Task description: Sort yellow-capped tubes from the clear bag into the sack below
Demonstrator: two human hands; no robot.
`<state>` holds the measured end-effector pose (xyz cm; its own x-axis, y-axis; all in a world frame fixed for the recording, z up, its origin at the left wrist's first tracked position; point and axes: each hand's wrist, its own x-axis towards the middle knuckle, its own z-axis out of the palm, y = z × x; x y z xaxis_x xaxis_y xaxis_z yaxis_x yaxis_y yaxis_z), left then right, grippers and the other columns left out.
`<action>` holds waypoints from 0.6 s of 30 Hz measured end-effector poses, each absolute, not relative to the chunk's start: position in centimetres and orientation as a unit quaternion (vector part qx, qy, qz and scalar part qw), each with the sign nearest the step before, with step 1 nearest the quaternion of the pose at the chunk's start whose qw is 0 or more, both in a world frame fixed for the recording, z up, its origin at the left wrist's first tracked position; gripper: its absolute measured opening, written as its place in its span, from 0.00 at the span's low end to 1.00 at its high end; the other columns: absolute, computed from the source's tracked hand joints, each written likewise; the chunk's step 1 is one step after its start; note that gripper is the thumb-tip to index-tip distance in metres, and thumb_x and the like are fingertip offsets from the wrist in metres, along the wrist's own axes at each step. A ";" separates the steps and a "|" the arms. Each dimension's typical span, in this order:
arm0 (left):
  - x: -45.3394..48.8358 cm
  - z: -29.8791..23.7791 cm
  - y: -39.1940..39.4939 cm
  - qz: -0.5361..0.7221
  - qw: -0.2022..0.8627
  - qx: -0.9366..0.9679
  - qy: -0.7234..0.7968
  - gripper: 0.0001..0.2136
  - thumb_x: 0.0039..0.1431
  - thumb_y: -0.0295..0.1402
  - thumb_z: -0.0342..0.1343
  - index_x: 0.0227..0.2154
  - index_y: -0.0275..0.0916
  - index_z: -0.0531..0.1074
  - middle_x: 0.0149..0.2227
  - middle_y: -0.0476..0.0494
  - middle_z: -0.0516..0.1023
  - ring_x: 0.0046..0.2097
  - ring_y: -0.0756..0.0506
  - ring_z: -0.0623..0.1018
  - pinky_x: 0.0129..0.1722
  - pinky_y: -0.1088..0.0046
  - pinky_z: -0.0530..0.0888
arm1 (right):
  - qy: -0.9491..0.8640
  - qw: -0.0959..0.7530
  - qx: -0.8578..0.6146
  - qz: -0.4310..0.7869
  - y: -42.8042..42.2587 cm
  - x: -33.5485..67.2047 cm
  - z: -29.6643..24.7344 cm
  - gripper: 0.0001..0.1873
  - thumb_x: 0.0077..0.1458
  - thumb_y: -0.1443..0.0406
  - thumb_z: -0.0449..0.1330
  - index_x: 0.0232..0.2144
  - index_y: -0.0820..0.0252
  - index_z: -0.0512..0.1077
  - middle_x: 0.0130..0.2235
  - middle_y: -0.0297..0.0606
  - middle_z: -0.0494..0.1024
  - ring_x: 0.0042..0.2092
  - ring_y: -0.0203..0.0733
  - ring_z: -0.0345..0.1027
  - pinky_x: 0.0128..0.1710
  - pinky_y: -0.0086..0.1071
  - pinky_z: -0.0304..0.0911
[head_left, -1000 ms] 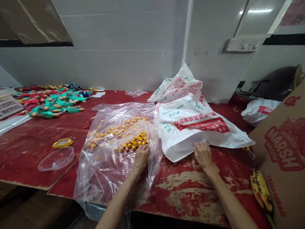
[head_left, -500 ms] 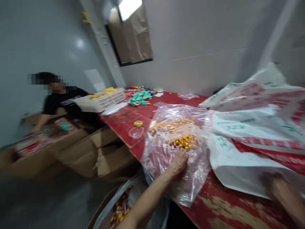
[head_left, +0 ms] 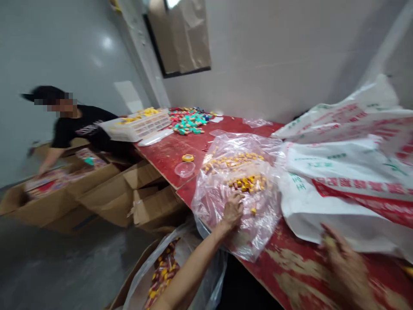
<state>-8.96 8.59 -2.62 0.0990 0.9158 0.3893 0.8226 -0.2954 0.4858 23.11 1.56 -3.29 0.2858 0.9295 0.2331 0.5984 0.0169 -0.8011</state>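
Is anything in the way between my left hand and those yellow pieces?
Nothing visible blocks your left hand from the brightest yellow pieces, just beyond it. The duller yellow pieces farther back appear to lie under clear plastic film.

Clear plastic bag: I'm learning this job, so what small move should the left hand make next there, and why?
Perhaps shift the left hand right, toward the lone yellow piece: it lies close by, apart from the yellow pile farther up the clear plastic bag.
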 end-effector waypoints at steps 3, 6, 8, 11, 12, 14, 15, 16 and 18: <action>-8.6 -3.4 8.4 0.328 0.119 0.745 0.568 0.21 0.49 0.15 0.45 0.44 0.36 0.71 0.45 0.41 0.73 0.48 0.46 0.73 0.49 0.68 0.71 | -0.534 0.461 -0.656 0.267 0.3 19.6 -4.4 0.33 0.47 0.45 0.55 0.48 0.60 0.72 0.43 0.43 0.78 0.42 0.47 0.72 0.42 0.36 0.68; -8.0 -3.5 8.5 0.314 0.144 0.761 0.549 0.20 0.50 0.16 0.45 0.43 0.37 0.72 0.43 0.41 0.73 0.48 0.45 0.73 0.49 0.67 0.71 | -0.485 0.490 -0.651 0.318 -0.7 17.6 -5.3 0.32 0.47 0.46 0.57 0.47 0.62 0.71 0.46 0.45 0.77 0.47 0.48 0.71 0.47 0.38 0.66; -7.3 -3.1 8.6 0.297 0.152 0.772 0.541 0.15 0.52 0.18 0.46 0.38 0.38 0.73 0.43 0.41 0.73 0.47 0.45 0.73 0.49 0.66 0.71 | -0.461 0.502 -0.647 0.343 -1.4 17.0 -5.6 0.31 0.48 0.46 0.57 0.46 0.62 0.71 0.47 0.46 0.76 0.47 0.49 0.70 0.48 0.40 0.66; -5.7 -2.4 8.9 0.267 0.158 0.783 0.539 0.06 0.54 0.25 0.52 0.31 0.39 0.73 0.41 0.43 0.73 0.45 0.45 0.73 0.47 0.67 0.70 | -0.458 0.501 -0.646 0.349 -2.6 16.4 -5.8 0.29 0.49 0.47 0.56 0.45 0.61 0.71 0.46 0.46 0.76 0.46 0.49 0.70 0.47 0.42 0.66; -5.1 -2.2 9.0 0.257 0.158 0.783 0.544 0.04 0.53 0.26 0.54 0.29 0.39 0.72 0.40 0.43 0.73 0.44 0.45 0.73 0.47 0.68 0.71 | -0.467 0.500 -0.646 0.338 -2.9 16.3 -5.9 0.28 0.50 0.47 0.56 0.44 0.61 0.72 0.46 0.45 0.75 0.47 0.50 0.69 0.48 0.42 0.65; -4.2 -1.9 9.3 0.243 0.157 0.771 0.567 0.03 0.51 0.26 0.54 0.26 0.39 0.71 0.38 0.43 0.74 0.41 0.45 0.74 0.44 0.70 0.71 | -0.485 0.504 -0.648 0.302 -3.3 16.1 -6.2 0.26 0.50 0.49 0.56 0.45 0.60 0.72 0.47 0.45 0.74 0.49 0.50 0.68 0.50 0.43 0.63; -3.8 -1.8 9.4 0.239 0.156 0.761 0.583 0.04 0.51 0.25 0.54 0.24 0.38 0.71 0.37 0.43 0.74 0.40 0.46 0.74 0.43 0.71 0.71 | -0.490 0.508 -0.650 0.284 -3.4 16.0 -6.3 0.25 0.51 0.50 0.56 0.45 0.59 0.72 0.47 0.45 0.73 0.50 0.50 0.67 0.50 0.43 0.63; -3.7 -1.6 9.5 0.238 0.155 0.749 0.598 0.05 0.51 0.24 0.52 0.23 0.38 0.70 0.35 0.43 0.74 0.39 0.46 0.74 0.41 0.71 0.70 | -0.490 0.513 -0.652 0.268 -3.5 15.9 -6.5 0.24 0.51 0.51 0.57 0.45 0.59 0.72 0.48 0.45 0.73 0.50 0.50 0.66 0.50 0.43 0.63; -3.7 -1.0 8.9 0.247 0.158 0.728 0.620 0.07 0.51 0.23 0.50 0.23 0.38 0.70 0.34 0.43 0.75 0.37 0.47 0.75 0.40 0.72 0.70 | -0.487 0.526 -0.652 0.247 -3.7 15.7 -6.4 0.22 0.51 0.53 0.56 0.46 0.58 0.72 0.48 0.45 0.72 0.49 0.49 0.66 0.50 0.42 0.63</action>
<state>-3.71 8.93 -1.01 0.1101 0.9805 0.1629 0.8244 -0.1816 0.5361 15.72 -3.70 -6.41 0.4030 0.8952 0.1902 0.3753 0.0279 -0.9265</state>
